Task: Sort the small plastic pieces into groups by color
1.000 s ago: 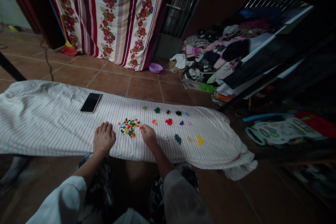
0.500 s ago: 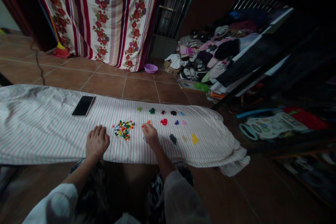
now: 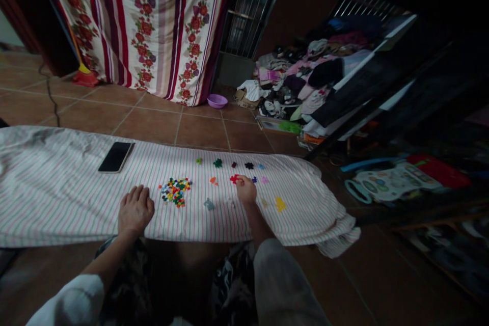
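Observation:
My left hand (image 3: 136, 210) lies palm down on the striped cloth (image 3: 84, 198), fingers stretched out, holding nothing. Just right of it is a mixed heap of small coloured blocks (image 3: 175, 191). My right hand (image 3: 246, 190) is closed in a pinch at the edge of the pile of small red blocks (image 3: 234, 179). What sits between its fingertips blends with that pile. Around this hand lie small orange blocks (image 3: 214, 181), grey-blue blocks (image 3: 208, 204), whitish blocks (image 3: 231, 202), purple-blue blocks (image 3: 254, 180) and yellow blocks (image 3: 280, 204). The dark grey pile is hidden behind my right hand and forearm.
A phone (image 3: 116, 157) lies at the left on the cloth. Along the far side are light green (image 3: 198, 161), dark green (image 3: 217, 163), black (image 3: 249, 165) and light blue blocks (image 3: 261, 166). Beyond, a purple basin (image 3: 217, 101) and heaped clothes (image 3: 294, 79) are on the floor.
My right hand has moved right, from beside the orange blocks to the red pile; a small red piece showed at its fingertips before. My left hand stays resting on the cloth.

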